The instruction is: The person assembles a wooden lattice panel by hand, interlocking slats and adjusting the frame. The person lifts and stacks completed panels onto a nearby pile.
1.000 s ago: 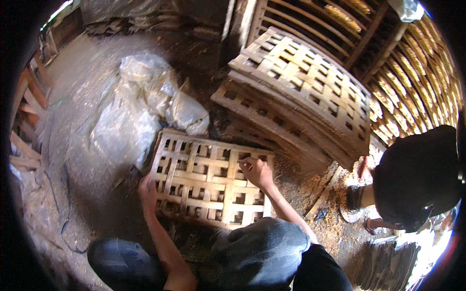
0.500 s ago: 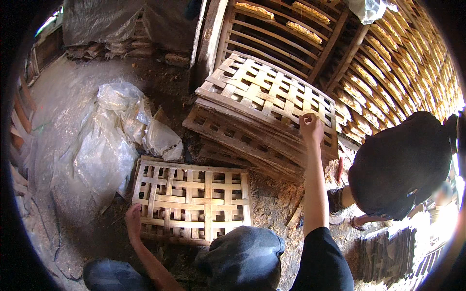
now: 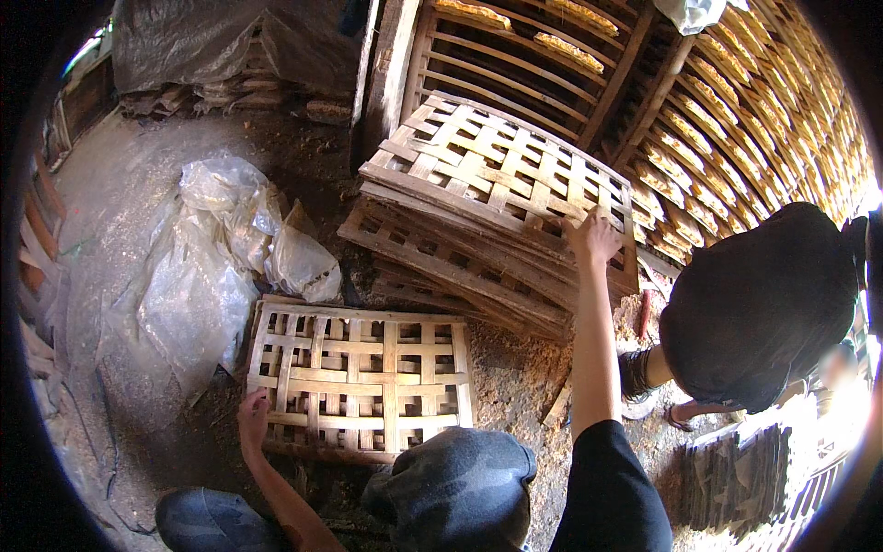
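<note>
A woven bamboo tray (image 3: 364,377) with a wooden frame lies in front of me, near my knees, with another beneath it. At its left edge is my left hand (image 3: 254,421), fingers closed on the frame. Farther off and to the right stands an uneven stack of similar trays. The near edge of its top tray (image 3: 497,156) is under my right hand (image 3: 596,239), whose fingers are curled over the slats and rim. My fingertips are partly hidden there.
Crumpled clear plastic sheeting (image 3: 198,267) lies on the floor at left. Behind the stack rises a slatted rack (image 3: 515,69) bearing yellowish slabs. Another person in dark clothing (image 3: 754,313) bends at right, beside a pile of thin dark boards (image 3: 736,483). A wooden post (image 3: 391,83) stands behind.
My right hand has turned slightly, and its fingers now reach farther over the top tray's edge. My left hand stays at the lower tray. The view has shifted a little.
</note>
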`<state>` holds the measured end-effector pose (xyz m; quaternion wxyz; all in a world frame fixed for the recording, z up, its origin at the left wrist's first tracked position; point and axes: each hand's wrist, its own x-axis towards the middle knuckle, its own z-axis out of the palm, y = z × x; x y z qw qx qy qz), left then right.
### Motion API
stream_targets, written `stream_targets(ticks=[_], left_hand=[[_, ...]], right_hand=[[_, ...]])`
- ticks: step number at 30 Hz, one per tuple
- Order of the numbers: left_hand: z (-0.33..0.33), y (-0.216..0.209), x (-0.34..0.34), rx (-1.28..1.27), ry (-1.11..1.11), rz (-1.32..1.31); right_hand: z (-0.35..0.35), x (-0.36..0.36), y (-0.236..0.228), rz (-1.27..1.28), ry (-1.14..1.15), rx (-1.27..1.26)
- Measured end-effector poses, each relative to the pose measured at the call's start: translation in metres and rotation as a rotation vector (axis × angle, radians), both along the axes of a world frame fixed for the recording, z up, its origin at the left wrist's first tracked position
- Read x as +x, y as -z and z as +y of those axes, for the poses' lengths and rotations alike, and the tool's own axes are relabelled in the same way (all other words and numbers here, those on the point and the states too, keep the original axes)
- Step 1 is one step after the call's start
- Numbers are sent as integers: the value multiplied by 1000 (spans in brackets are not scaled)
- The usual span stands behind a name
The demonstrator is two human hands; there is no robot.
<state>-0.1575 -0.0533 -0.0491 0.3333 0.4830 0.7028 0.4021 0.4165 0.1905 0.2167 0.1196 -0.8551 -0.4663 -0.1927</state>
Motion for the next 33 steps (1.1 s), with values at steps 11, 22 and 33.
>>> stream_targets(ticks=[11, 22, 33], left_hand=[[-5, 8, -1, -20, -50, 6], [-1, -33, 24, -141, -10, -6], [0, -47, 23, -58, -56, -65]], right_hand=[[-11, -5, -5, 277, -115, 44], [-25, -21, 8, 249, -70, 491], [-63, -53, 18, 289, -189, 565]])
